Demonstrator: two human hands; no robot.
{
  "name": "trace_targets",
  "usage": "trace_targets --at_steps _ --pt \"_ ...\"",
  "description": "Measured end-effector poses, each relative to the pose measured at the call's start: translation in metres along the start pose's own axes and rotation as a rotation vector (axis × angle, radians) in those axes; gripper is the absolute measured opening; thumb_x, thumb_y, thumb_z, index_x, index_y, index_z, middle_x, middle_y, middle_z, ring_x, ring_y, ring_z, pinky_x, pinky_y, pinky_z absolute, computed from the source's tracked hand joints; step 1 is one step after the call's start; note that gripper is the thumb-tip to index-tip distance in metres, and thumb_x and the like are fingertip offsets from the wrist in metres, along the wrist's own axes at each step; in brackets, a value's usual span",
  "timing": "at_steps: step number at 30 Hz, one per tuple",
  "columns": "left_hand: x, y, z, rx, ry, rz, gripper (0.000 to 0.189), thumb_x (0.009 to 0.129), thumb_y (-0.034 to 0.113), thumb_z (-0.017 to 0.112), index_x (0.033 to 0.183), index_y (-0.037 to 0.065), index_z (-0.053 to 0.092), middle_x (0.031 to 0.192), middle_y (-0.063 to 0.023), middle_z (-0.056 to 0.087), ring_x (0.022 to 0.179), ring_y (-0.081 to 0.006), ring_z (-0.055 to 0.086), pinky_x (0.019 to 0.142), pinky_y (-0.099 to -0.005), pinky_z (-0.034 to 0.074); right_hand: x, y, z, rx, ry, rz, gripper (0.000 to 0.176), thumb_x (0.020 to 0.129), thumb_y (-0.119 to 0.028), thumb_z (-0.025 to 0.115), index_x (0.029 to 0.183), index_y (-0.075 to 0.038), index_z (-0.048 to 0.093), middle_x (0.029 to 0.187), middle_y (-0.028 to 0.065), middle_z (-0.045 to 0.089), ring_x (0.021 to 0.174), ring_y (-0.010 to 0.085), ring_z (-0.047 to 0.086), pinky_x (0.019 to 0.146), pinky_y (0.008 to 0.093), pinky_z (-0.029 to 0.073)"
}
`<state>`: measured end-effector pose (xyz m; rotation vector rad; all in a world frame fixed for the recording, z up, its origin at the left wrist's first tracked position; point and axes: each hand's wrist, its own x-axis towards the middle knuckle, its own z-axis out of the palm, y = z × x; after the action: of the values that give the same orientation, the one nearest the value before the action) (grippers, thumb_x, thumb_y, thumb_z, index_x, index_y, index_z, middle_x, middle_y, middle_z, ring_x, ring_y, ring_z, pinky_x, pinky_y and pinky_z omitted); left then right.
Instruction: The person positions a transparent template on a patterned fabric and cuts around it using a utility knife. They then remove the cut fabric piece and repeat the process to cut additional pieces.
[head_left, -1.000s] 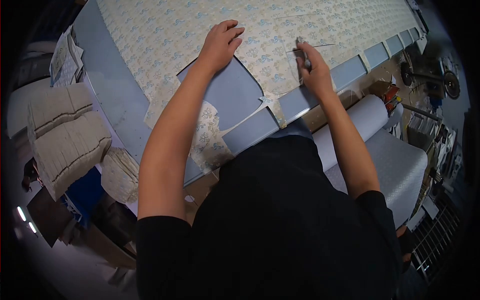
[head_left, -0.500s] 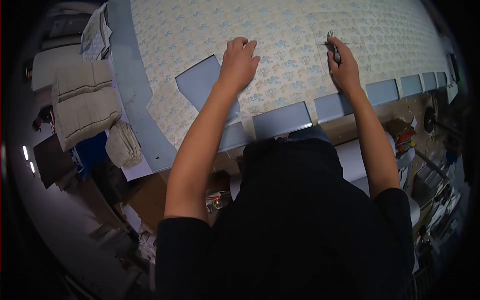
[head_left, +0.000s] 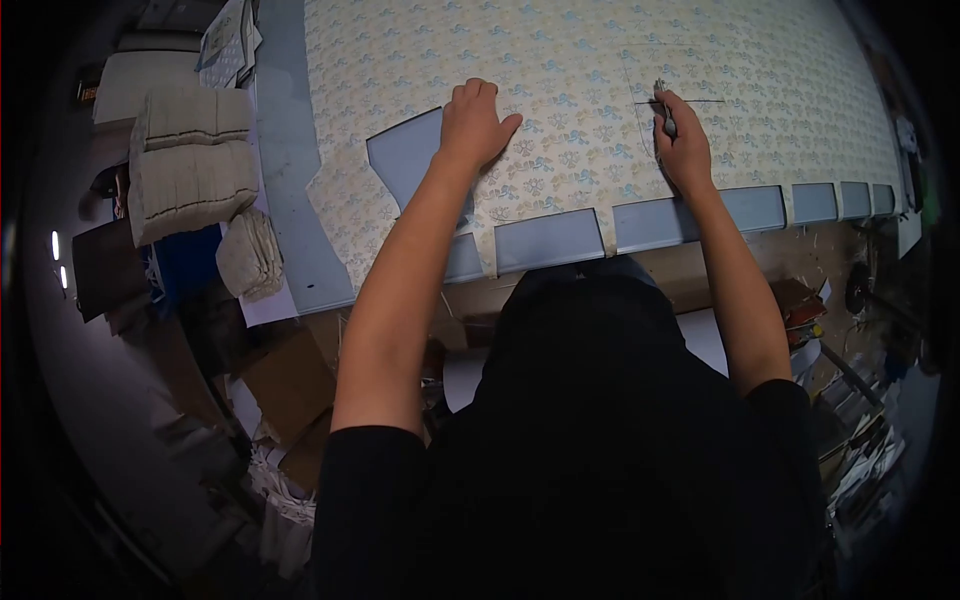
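A cream sheet point(head_left: 570, 90) that looks like fabric, printed with small blue and yellow motifs, covers most of the grey-blue table point(head_left: 285, 110). My left hand point(head_left: 477, 125) lies palm down on it, thumb apart, just right of an angular cut-out that bares the tabletop. In my right hand point(head_left: 688, 145) is a small grey metal hand tool point(head_left: 669, 123), gripped with its tip pointing away from me. Its exact kind is partly hidden by my fingers. By the tip, a dark straight line crosses the sheet, and thin outlines are drawn around it.
Several rectangular cut-outs run along the near table edge, with narrow strips of sheet between them. Stacks of folded cream cloth point(head_left: 195, 185) stand left of the table, above a blue bundle point(head_left: 188, 265). A cardboard box point(head_left: 285, 385) sits low on the left.
The whole view has shifted slightly. My left hand sits a little nearer the angular cut-out, its fingers closer together. My right hand keeps the tool by the dark line.
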<state>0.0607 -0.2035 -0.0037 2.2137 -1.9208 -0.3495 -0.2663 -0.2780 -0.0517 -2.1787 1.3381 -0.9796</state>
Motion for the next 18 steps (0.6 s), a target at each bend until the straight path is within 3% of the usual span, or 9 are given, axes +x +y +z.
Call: trace_targets --at_steps 5,7,8,10,12,14,18 --pt "0.007 0.003 -0.02 0.071 -0.24 -0.083 0.061 0.08 0.039 0.082 0.124 0.0 0.065 0.13 -0.0184 0.064 0.124 -0.0329 0.057 0.102 -0.044 0.049 -0.002 0.002 0.001 0.001 -0.02 0.03 0.037 0.099 -0.008 0.066 0.135 -0.009 0.062 0.13 0.015 0.068 0.119 0.03 0.067 0.1 0.0357 0.052" --pt "-0.006 -0.004 -0.032 -0.334 -0.356 -0.136 0.056 0.079 0.034 0.082 0.12 -0.002 0.066 0.119 -0.0196 0.071 0.111 -0.033 0.067 0.093 -0.0416 0.053 -0.003 0.003 0.002 0.013 -0.03 0.04 0.037 0.099 -0.008 0.066 0.135 -0.009 0.063 0.13 0.0148 0.068 0.119 0.0293 0.067 0.1 0.0353 0.052" --pt "-0.012 -0.013 -0.033 -0.337 -0.357 -0.138 0.056 0.079 0.034 0.082 0.12 -0.002 0.066 0.119 -0.0196 0.071 0.111 -0.033 0.067 0.093 -0.0416 0.053 -0.003 0.003 0.002 0.024 -0.027 0.058 0.036 0.099 -0.008 0.066 0.135 -0.009 0.063 0.13 0.0145 0.068 0.119 0.0285 0.067 0.1 0.0349 0.052" --pt "-0.027 -0.041 -0.033 -0.602 -0.227 -0.129 0.052 0.08 0.027 0.082 0.118 -0.003 0.065 0.113 -0.0181 0.073 0.1 -0.0311 0.072 0.088 -0.0387 0.055 -0.003 0.002 0.0 0.02 -0.029 0.057 0.037 0.099 -0.008 0.066 0.135 -0.009 0.063 0.129 0.0145 0.069 0.118 0.0281 0.067 0.1 0.0344 0.052" --pt "-0.05 -0.063 -0.034 -0.56 0.176 -0.364 0.045 0.082 0.019 0.08 0.118 -0.003 0.064 0.113 -0.0162 0.073 0.101 -0.0268 0.071 0.09 -0.0374 0.055 -0.002 0.003 0.001 0.024 -0.03 0.048 0.037 0.099 -0.008 0.066 0.136 -0.009 0.063 0.129 0.0145 0.069 0.118 0.0277 0.068 0.1 0.034 0.052" --pt "-0.078 -0.092 -0.031 -0.856 0.42 -0.674 0.041 0.084 0.013 0.079 0.118 -0.003 0.064 0.112 -0.0159 0.073 0.102 -0.0253 0.07 0.091 -0.038 0.054 -0.004 0.006 0.003 0.011 -0.013 0.038 0.038 0.099 -0.007 0.066 0.136 -0.009 0.063 0.128 0.0141 0.07 0.117 0.0267 0.068 0.1 0.0333 0.052" --pt "-0.145 -0.15 -0.03 -0.735 0.593 -0.71 0.044 0.085 0.01 0.079 0.123 -0.003 0.061 0.111 -0.0165 0.073 0.103 -0.0257 0.07 0.091 -0.0384 0.053 -0.003 0.0 0.003 0.028 -0.001 0.032 0.038 0.099 -0.006 0.065 0.137 -0.009 0.063 0.129 0.0152 0.07 0.118 0.0252 0.068 0.099 0.0328 0.052"
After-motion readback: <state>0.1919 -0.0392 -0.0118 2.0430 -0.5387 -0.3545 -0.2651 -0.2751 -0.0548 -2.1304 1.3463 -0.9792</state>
